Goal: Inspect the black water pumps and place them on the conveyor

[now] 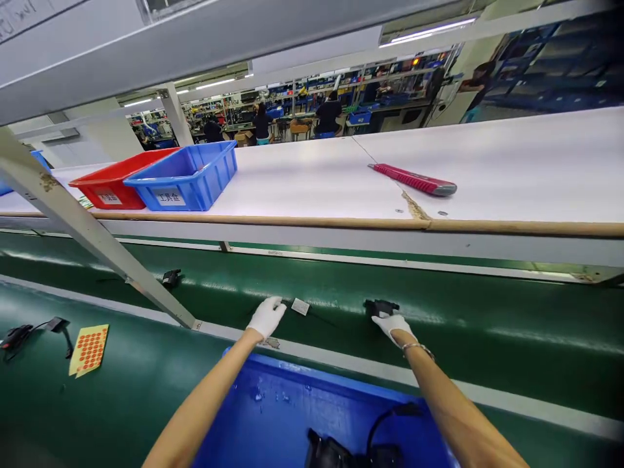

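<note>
My right hand [392,324] is gloved. Its grip is curled onto the near edge of a black part [380,307] and holds it down on the belt [487,325]. The fingers are bent, not spread. The arm reaches forward and slightly inward, palm down, with one bracelet [416,348] on the wrist.

My left hand [266,316], also gloved, lies palm down on the belt with the fingers curled under and the knuckles forward. It is just beside a white tag [300,306]. I cannot tell whether this grip pinches anything. A thin cable [324,317] seems to run from the tag toward the black part. The two hands are apart, with the tag between them.

Both forearms pass over a near bin [273,403], blue, with dark corded pieces lying in its bottom.

On the belt I count two black parts: the one under my right hand and a second part [171,278] well off to the left. On the green ledge [146,390] nearer me are one corded piece [17,335] and one yellow sheet [88,350] of orange dots.

The white desk [302,182] beyond the belt carries one red bin [112,185], one blue bin [188,179] touching it, and one red knife [414,181] to the right. Three people [328,114] sit far behind, backs turned.
</note>
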